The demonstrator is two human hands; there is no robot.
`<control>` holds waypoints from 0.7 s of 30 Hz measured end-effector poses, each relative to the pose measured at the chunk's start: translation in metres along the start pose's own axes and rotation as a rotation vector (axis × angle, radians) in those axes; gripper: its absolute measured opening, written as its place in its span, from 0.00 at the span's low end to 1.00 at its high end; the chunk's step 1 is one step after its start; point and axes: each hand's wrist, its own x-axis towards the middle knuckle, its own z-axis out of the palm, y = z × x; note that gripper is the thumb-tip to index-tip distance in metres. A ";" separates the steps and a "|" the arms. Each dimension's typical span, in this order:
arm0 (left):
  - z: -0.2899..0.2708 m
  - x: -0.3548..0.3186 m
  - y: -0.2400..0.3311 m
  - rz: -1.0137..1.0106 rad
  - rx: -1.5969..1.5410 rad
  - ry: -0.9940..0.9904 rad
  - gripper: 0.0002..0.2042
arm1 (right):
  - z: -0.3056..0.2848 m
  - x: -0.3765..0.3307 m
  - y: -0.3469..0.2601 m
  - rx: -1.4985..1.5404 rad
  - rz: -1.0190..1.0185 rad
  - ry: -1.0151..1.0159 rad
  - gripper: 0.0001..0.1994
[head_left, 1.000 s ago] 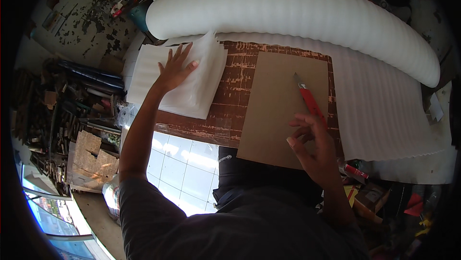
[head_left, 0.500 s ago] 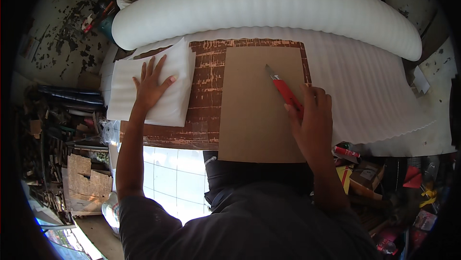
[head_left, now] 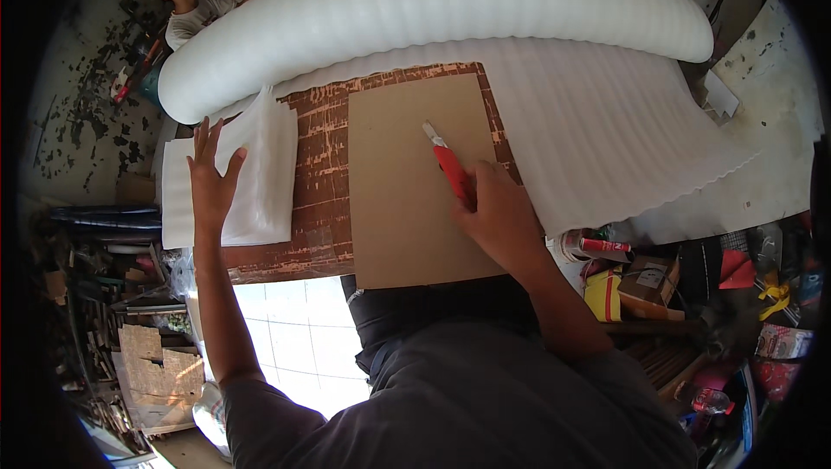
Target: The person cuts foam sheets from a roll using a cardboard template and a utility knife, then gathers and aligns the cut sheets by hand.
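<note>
Red-handled utility knife with a pale metal blade (head_left: 449, 168): centre of frame, grasped in the right hand (head_left: 502, 216); long axis slanting from lower right to upper left, blade end foremost. Flat rectangular sheet of brown cardboard (head_left: 407, 227): centre, directly beneath the knife, long axis running roughly from top to bottom of the frame; right hand nearer, over its right edge; contact between blade and cardboard cannot be told. Left hand (head_left: 211, 182): left of frame, fingers spread, grasping nothing, over a stack of folded white foam sheets (head_left: 267, 183); pressure not discernible. Scuffed reddish-brown worktop (head_left: 320, 166): bare strip showing between stack and cardboard. Thick white ribbed foam roll (head_left: 433, 6): across upper frame, beyond both hands. Loose white foam sheeting (head_left: 597, 140): right of the cardboard.
</note>
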 end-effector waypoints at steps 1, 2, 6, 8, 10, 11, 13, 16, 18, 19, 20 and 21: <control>-0.011 -0.003 0.021 0.099 -0.102 0.144 0.28 | -0.002 -0.003 0.005 0.160 -0.016 -0.002 0.21; -0.026 -0.009 0.060 0.097 -0.217 0.217 0.22 | -0.009 -0.005 0.004 0.158 0.000 0.001 0.21; -0.038 -0.073 0.139 0.221 -0.436 0.006 0.27 | -0.030 -0.019 -0.002 0.637 0.100 -0.180 0.19; -0.027 -0.101 0.175 0.388 -0.419 -0.235 0.32 | -0.036 -0.030 0.000 0.813 0.069 -0.183 0.19; -0.018 -0.126 0.198 0.456 -0.328 -0.353 0.34 | -0.060 -0.044 -0.010 1.179 0.147 -0.346 0.16; -0.010 -0.139 0.203 0.525 -0.253 -0.415 0.33 | -0.074 -0.053 -0.016 1.178 0.148 -0.354 0.16; 0.006 -0.155 0.202 0.593 -0.182 -0.482 0.32 | -0.106 -0.067 -0.026 1.310 0.132 -0.350 0.13; 0.017 -0.161 0.187 0.656 -0.116 -0.348 0.27 | -0.129 -0.075 -0.020 1.517 0.113 -0.363 0.11; 0.015 -0.160 0.181 0.645 -0.137 -0.329 0.24 | -0.138 -0.069 -0.010 1.544 0.123 -0.312 0.11; 0.013 -0.159 0.180 0.646 -0.142 -0.328 0.24 | -0.142 -0.062 -0.006 1.571 0.131 -0.264 0.11; 0.010 -0.158 0.179 0.648 -0.141 -0.271 0.24 | -0.144 -0.056 -0.001 1.535 0.177 -0.192 0.10; 0.005 -0.156 0.179 0.651 -0.144 -0.214 0.23 | -0.142 -0.048 0.007 1.530 0.179 -0.187 0.10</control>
